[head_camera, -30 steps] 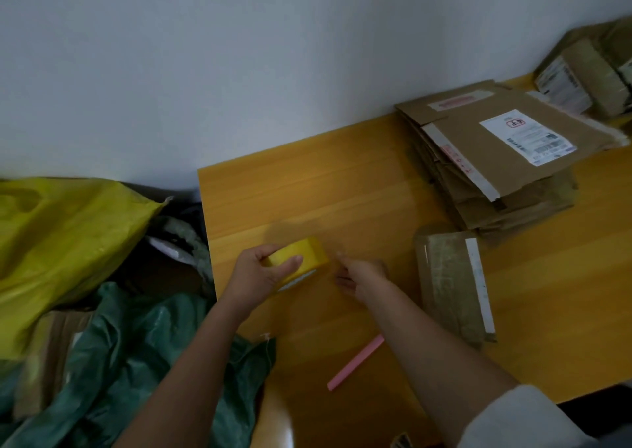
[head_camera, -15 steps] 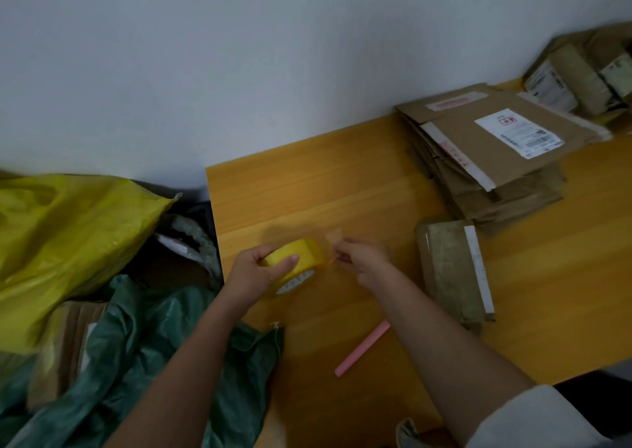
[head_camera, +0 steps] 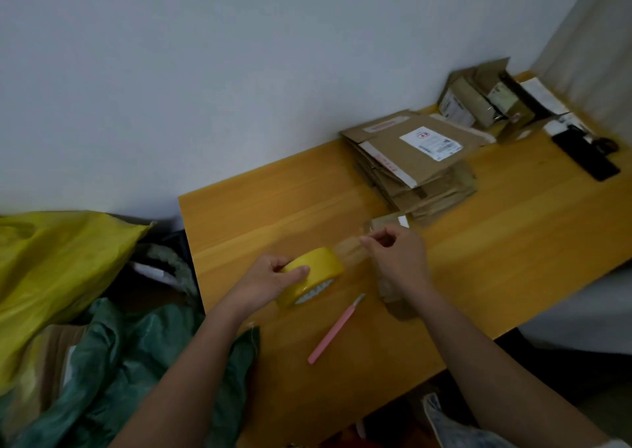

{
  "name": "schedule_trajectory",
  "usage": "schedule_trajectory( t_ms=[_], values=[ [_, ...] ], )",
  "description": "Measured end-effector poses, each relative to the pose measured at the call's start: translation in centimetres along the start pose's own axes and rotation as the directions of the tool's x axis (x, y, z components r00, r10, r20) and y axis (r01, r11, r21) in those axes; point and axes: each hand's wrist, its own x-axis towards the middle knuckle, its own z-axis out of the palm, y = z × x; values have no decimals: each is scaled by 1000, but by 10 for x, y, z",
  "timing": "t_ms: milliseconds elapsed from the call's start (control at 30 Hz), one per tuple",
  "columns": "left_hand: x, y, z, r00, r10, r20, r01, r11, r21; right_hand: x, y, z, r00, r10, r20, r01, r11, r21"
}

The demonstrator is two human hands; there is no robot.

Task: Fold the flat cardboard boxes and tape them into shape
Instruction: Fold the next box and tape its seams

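My left hand (head_camera: pixel 270 281) grips a yellow roll of tape (head_camera: pixel 316 271) just above the wooden table (head_camera: pixel 513 242). My right hand (head_camera: pixel 398 259) pinches the free end of the tape strip (head_camera: pixel 350 251), which stretches a short way out from the roll. Under my right hand lies a small folded cardboard box (head_camera: pixel 390 290), mostly hidden by the hand and forearm. A stack of flat cardboard boxes (head_camera: pixel 413 163) with a white shipping label on top sits further back on the table.
A pink utility knife (head_camera: pixel 333 331) lies near the table's front edge. More cardboard boxes (head_camera: pixel 485 102) stand at the far right corner beside a black phone (head_camera: pixel 584 155). Yellow (head_camera: pixel 51 263) and green bags (head_camera: pixel 113 362) lie on the floor to the left.
My right hand has moved to the right, pulling a strip of tape off the roll. The view has swung left, showing more of the table's right side.
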Motion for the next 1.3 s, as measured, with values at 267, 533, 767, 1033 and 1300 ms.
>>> schedule_trajectory(
  t_ms=[267,533,767,1033,1300],
  values=[
    [-18,25,69,990,136,21,-138,977,165,-27,28,-55,996,-83,18,84,995,-58],
    [-47,31,132,941,338,-13,-314,886,341,-38,87,-87,994,112,9,-112,994,11],
    [-62,42,159,971,205,-122,-45,659,751,-44,104,-80,977,215,-2,-213,972,99],
    [-49,34,148,982,130,-135,14,669,743,-41,106,-70,993,118,-8,-118,992,50],
    [-20,33,143,988,153,-15,-99,707,700,-31,114,-66,996,52,-75,-49,998,44]
  ],
)
